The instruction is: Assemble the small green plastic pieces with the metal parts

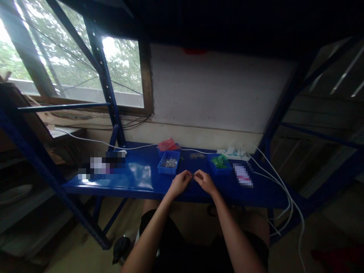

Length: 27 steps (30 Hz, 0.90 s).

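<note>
My left hand (182, 182) and my right hand (204, 180) meet over the front of the blue shelf table (139, 178). The fingertips of both hands are pinched close together around something small that I cannot make out. Just beyond my left hand stands a blue bin (168, 163) holding many small silvery pieces. Past my right hand is a second blue bin (219, 163) with green plastic pieces or bags in it. A small pile of loose greyish pieces (197, 156) lies on the table between the bins.
Behind the left bin, a red plastic bag (167, 144) rests on another blue bin. A white power strip (233, 153) lies at the back right, its white cables (284, 187) hanging over the right edge. Blurred items (243, 175) lie right; blue posts (106, 83) frame the table.
</note>
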Tool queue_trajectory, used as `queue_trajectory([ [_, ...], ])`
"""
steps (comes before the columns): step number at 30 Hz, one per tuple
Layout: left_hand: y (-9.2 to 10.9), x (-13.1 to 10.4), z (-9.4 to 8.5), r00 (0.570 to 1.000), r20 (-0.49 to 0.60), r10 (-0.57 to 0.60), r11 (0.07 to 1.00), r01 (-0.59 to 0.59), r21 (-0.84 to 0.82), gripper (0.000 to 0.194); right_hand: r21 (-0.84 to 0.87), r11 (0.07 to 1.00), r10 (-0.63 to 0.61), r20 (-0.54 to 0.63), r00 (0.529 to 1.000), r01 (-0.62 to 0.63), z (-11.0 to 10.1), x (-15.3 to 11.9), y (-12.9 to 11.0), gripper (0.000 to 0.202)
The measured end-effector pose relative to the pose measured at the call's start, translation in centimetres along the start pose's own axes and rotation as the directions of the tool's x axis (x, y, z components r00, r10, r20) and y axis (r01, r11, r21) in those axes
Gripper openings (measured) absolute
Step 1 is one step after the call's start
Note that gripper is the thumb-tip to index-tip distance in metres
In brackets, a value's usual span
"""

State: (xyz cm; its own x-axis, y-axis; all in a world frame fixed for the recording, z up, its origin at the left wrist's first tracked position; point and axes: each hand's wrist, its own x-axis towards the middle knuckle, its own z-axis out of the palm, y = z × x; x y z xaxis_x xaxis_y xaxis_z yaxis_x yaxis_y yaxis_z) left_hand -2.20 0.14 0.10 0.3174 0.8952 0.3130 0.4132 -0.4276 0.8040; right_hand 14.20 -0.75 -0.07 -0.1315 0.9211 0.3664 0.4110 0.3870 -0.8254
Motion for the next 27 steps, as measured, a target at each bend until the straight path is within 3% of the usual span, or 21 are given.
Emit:
queue_trajectory([
  [13,-0.25,0.00,0.03,1.000,0.014,-0.001,0.999,0.000,0.035,0.017,0.030,0.999,-0.017,0.009,1.000,0.017,0.25,0.08,0.47,0.008],
  [27,-0.02,-0.12,-0.31,0.999,0.036,0.007,1.000,-0.008,0.026,0.011,-0.070,0.996,-0.058,0.018,0.998,0.059,0.34,-0.03,0.24,0.007],
])
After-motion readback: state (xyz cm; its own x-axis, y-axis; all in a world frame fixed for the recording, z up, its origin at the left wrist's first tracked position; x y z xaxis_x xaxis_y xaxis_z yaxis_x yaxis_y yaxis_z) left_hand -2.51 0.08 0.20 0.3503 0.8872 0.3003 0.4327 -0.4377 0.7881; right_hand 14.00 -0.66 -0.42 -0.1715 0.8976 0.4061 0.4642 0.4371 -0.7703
